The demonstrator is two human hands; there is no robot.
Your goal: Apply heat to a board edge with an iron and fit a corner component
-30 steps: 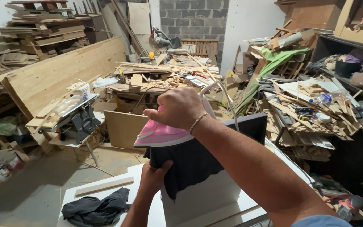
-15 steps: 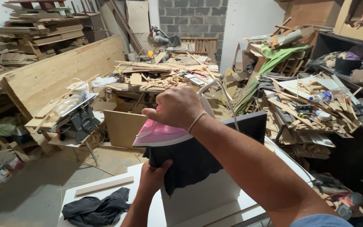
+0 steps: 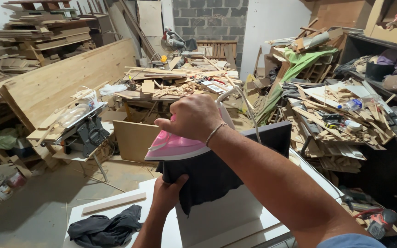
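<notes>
My right hand (image 3: 194,117) grips the pink-and-white plastic clothes iron (image 3: 175,147) by its handle — weighty, rigid, hot-soled. My left hand (image 3: 167,193) pinches the limp black cloth (image 3: 207,177) against the white board's (image 3: 221,216) edge.

A pink-and-white clothes iron (image 3: 176,148) sits soleplate down on the top edge of an upright white panel (image 3: 221,216), pressing a black cloth (image 3: 207,177) draped over that edge.

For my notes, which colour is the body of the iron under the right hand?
Pink plastic clothes iron, seen best in the head view.
</notes>
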